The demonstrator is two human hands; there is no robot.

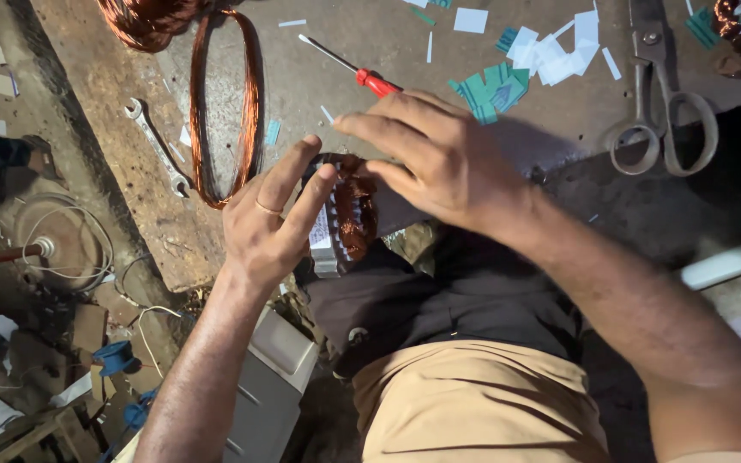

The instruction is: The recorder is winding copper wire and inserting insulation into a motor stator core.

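Observation:
A small motor stator (342,219) with copper windings and a grey laminated core rests at the bench edge against my lap. My left hand (269,221), wearing a ring, holds its left side with fingers spread over the top. My right hand (435,159) lies over its right side, fingers extended across the copper windings. Much of the stator is hidden under both hands.
On the worn bench lie an oval copper wire coil (226,107), a spanner (157,146), a red-handled screwdriver (358,71), scissors (664,111) and scraps of green and white insulating paper (525,60). Clutter and wires cover the floor at left.

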